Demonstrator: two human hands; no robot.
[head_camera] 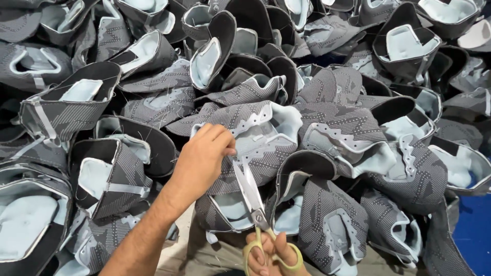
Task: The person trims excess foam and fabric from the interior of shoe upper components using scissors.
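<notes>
Left hand pins the upper at 12 o'clock, right hand grips scissors: best snip close, fabric taut.

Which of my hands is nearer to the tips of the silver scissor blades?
Left. The left hand grips the grey patterned shoe upper right beside the silver scissor blades' tips. The right hand holds the yellow scissor handles at the other end.

packages: none in view | labels, signs, screens: none — only heaped shoe uppers
</notes>
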